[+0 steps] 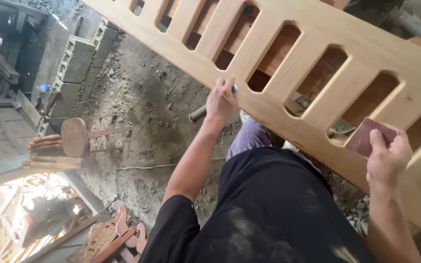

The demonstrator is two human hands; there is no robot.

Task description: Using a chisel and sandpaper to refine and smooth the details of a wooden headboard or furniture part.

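Wood, pale and smooth, makes up the long slotted panel (317,53) that slants across the room. The left hand (221,100) is closed around a thin grey tool (201,112), held against the panel's lower edge. The right hand (386,156) pinches a dark red sheet of sandpaper (369,136) flat on the same edge, further along. The panel looks clean and even already, so the sanding seems far along. A little round stool (74,136) lies tipped over on the dirt floor (152,112).
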